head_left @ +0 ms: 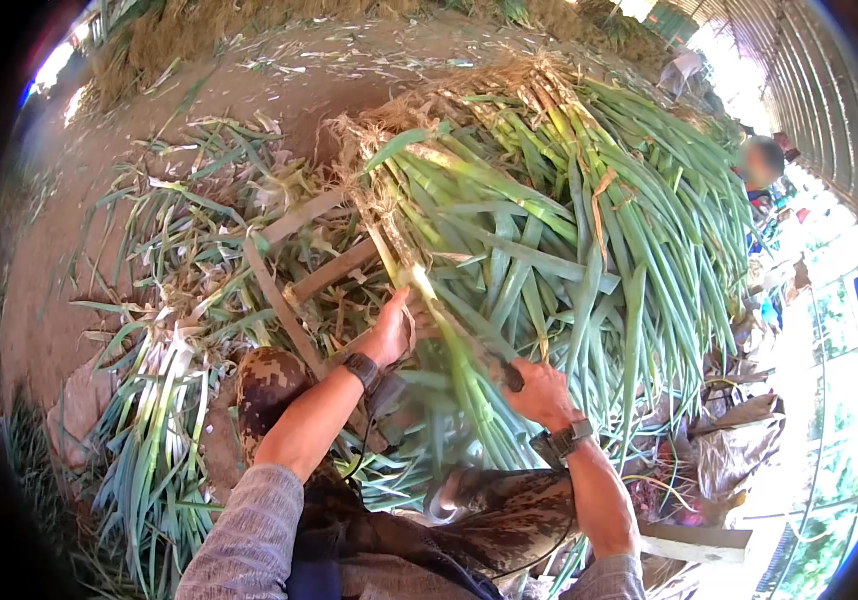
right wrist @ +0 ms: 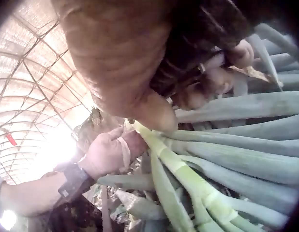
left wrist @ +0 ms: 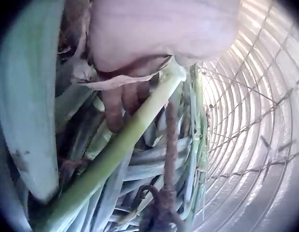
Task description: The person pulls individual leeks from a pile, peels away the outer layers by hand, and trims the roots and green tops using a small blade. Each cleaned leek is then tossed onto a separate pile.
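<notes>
My left hand (head_left: 392,330) grips a long green onion (head_left: 459,350) by its pale shank, and its leaves spread down toward my lap. In the left wrist view, fingers (left wrist: 115,106) curl behind the green onion (left wrist: 135,121), and a dry strip of peel (left wrist: 123,81) hangs across them. My right hand (head_left: 541,392) is beside the leaves. In the right wrist view its thumb lies against the stalk (right wrist: 173,164), while the fingers curl round a dark object (right wrist: 188,43) whose kind I cannot tell. A rusty rod (left wrist: 171,145) with a hooked dark end shows below the left hand.
A big heap of green onions (head_left: 589,220) lies ahead and right, roots away from me. Wooden bars (head_left: 334,268) stand left of it. Stripped peelings (head_left: 189,250) and a bunch of cleaned onions (head_left: 164,400) cover the ground at left. Another person (head_left: 761,165) is at far right.
</notes>
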Available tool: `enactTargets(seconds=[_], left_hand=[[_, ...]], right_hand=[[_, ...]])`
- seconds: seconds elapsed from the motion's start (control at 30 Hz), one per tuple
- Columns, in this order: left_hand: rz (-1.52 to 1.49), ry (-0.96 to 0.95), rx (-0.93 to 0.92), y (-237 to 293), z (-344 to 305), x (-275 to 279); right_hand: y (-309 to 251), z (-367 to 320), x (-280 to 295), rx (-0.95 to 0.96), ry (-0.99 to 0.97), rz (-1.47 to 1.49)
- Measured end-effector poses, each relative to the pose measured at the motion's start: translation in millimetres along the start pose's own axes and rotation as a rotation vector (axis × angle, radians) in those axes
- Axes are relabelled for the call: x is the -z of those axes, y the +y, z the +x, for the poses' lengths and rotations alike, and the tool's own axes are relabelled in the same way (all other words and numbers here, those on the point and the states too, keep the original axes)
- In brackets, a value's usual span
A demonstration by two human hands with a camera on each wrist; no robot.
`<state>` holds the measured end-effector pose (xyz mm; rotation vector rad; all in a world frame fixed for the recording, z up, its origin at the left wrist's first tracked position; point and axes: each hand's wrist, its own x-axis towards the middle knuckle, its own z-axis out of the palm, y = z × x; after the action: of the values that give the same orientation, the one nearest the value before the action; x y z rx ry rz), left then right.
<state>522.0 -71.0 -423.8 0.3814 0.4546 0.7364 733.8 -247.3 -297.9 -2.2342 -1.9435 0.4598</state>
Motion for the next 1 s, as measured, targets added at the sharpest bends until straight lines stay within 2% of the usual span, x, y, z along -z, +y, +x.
enactTargets(seconds=[0.1,0.2,0.27,0.4,0.5,0.6,0.7,0.73,0.77,0.87,0.93,1.0], left_hand=[[0.219,0.019,-0.086,-1.6,-1.2,0.7],[0.229,0.047,-0.129,-7.0,-1.0,6.9],[0.261,0.081,-0.146,-6.3,-4.5,7.4],[0.509,0.171,-0.208,-19.2,-4.9,13.4],[0.558,0.156,-0.154,-16.5,-22.1,-3.5],[0.592,0.137,-0.213,-9.1,-34.8,-15.8],[0.607,0.146,-0.213,4.6,-48.7,-32.9],[0.589,0.157,-0.191,7.5,-54.9,-36.7],[0.589,0.159,-0.191,5.6,-52.9,-31.0],[0.644,0.133,-0.275,-7.7,-29.7,0.0],[0.547,0.105,-0.286,-12.4,-20.5,14.9],[0.557,0.098,-0.247,0.3,-39.1,-5.2]], right_hand=[[-8.2,9.9,4.1,0.032,-0.002,0.013],[-12.8,14.3,6.0,0.024,-0.007,0.006],[-14.8,18.0,3.0,0.068,0.041,0.006],[-22.7,23.0,0.2,0.099,0.125,-0.023],[-27.1,24.7,1.6,0.165,0.051,0.029],[-26.1,19.8,1.0,0.132,0.118,-0.017],[-29.3,11.7,5.3,0.175,0.151,0.029],[-32.3,7.6,10.0,0.108,0.097,0.018],[-33.3,4.7,13.1,0.038,0.046,0.007],[-23.1,0.6,8.0,0.118,0.038,-0.01],[-23.4,-1.0,7.1,0.168,0.024,0.002],[-25.6,-1.2,7.5,0.212,0.1,0.081]])
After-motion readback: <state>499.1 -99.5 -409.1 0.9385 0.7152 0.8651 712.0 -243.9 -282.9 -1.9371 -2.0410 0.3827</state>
